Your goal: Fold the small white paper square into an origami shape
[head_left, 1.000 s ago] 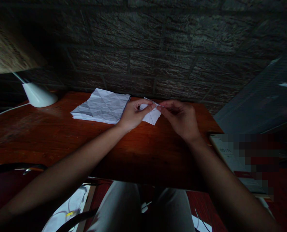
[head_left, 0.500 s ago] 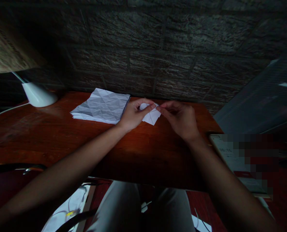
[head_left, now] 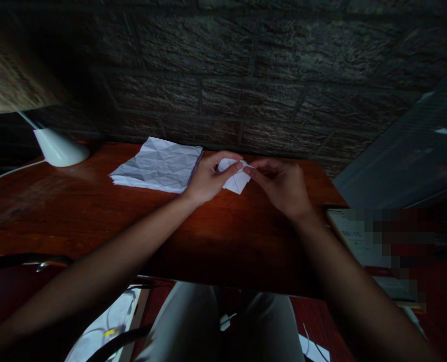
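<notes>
White paper, folded into a small packet (head_left: 237, 182), sits between our two hands, over the wooden table (head_left: 223, 241). From our left hand (head_left: 208, 180) it lies to the right; from our right hand (head_left: 284, 187) it lies to the left, just past the fingertips. Both of us-ward sides meet in a corner that points down toward our lap, while the far edge runs up under our fingers. We cannot make out a clear long axis, since our grip covers part of the outline.

Our left hand is the nearer by coverage: its thumb lies across the face of the paper and its fingers curl around behind, pinching it. Our right hand has its thumb and forefinger pressed together on the upper right edge, where a raised tip shows.

Farther left, just beside our left hand, creased sheets lie in a stack (head_left: 163, 163). Beyond them, well apart from the folded piece, stands a pale lamp base (head_left: 61, 148), and the brick wall (head_left: 223, 100) rises behind the table.
</notes>
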Motion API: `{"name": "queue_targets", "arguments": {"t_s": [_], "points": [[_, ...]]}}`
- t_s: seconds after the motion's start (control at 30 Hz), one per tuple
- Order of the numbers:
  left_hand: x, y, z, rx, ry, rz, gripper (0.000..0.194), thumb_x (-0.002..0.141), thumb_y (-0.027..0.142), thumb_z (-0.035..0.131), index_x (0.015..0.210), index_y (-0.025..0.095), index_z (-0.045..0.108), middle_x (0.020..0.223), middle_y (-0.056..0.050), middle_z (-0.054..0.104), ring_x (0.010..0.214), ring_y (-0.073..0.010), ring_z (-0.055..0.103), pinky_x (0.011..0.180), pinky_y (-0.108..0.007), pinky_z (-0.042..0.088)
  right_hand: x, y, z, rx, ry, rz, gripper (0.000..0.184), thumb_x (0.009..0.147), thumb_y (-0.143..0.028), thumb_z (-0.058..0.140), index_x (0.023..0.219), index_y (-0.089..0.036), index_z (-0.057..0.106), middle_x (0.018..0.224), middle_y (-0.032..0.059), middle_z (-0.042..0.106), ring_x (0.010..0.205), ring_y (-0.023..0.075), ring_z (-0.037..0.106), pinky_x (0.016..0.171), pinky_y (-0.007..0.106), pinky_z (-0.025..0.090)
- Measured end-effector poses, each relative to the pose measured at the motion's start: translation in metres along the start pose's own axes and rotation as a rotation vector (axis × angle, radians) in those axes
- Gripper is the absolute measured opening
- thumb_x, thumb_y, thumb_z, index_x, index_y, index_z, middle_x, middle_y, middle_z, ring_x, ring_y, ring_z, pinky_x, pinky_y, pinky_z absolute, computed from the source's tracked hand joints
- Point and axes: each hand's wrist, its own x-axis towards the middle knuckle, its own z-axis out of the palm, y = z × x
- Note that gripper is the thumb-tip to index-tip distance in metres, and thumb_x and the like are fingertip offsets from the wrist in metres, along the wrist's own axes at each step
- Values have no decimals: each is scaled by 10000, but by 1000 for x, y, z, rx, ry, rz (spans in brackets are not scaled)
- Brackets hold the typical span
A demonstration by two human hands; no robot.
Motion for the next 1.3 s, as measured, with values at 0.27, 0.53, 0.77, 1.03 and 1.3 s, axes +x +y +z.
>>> {"name": "queue_targets", "arguments": {"t_s": [0.27,0.53,0.77,1.03,1.3], "points": [[-1,1,0,76,-24,115,180,952,332,751,1095,233,793,1109,-39,834,1048,-186,757,945,-310,576,1,3,2,99,-26,43,268,849,-528,861,940,-276,844,955,40,847,880,226,775,845,384,617],[-2,2,2,97,-15,88,230,940,375,773,1118,231,792,1134,-50,834,1056,-192,760,942,-312,585,1,3,3,225,-31,97,252,822,-504,873,925,-274,862,992,30,857,899,225,783,877,411,635],[-3,4,2,91,-19,103,231,930,374,781,1098,217,805,1117,-59,840,1034,-198,771,928,-313,594,1,0,5,229,-12,139,290,792,-536,890,875,-259,858,952,36,853,880,227,780,863,400,633],[-1,2,0,58,-66,83,241,921,388,791,1091,219,810,1114,-61,844,1034,-201,780,953,-327,607,0,-1,4,234,-6,131,298,753,-550,918,834,-270,856,948,35,857,883,236,784,885,416,629],[2,2,-4,40,-105,147,208,919,383,785,991,188,788,1016,-57,835,963,-177,768,916,-304,604,1,1,5,284,-27,121,287,754,-536,925,837,-270,856,980,36,854,923,229,781,957,430,612]]}}
